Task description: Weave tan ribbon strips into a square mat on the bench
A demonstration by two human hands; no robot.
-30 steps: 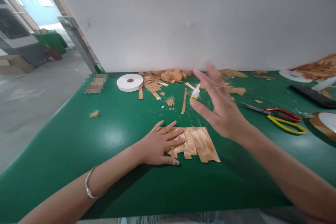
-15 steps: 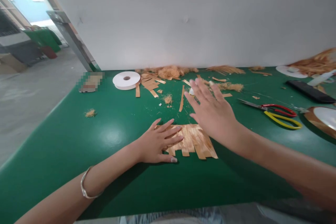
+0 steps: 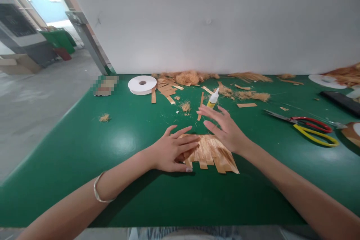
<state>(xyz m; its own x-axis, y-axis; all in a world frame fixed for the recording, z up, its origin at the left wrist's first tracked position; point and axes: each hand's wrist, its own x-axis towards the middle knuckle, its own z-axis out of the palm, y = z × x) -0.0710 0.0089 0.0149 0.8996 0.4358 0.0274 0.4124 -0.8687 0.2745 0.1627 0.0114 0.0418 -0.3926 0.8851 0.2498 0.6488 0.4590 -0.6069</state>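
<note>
A row of shiny tan strips (image 3: 209, 152), overlapping side by side, lies on the green table (image 3: 135, 206). My left hand (image 3: 174, 150) rests with spread fingers on the left part of the strips. Above their upper right edge is my right hand (image 3: 225, 129), its fingers apart and nothing in them. Just beyond its fingertips stands a small white bottle with a yellow label (image 3: 213, 99). A single thin strip (image 3: 202, 99) lies left of the bottle.
Red-and-yellow scissors (image 3: 303, 123) lie at the right, near a black object (image 3: 341, 102). A white roll (image 3: 142, 85), cut strips (image 3: 165, 89) and fluffy fibre (image 3: 191, 78) line the back by the white wall (image 3: 208, 22).
My right hand has come lower and turned, so the white bottle behind it now shows. My left hand stays on the strips. The whole view has shifted slightly.
</note>
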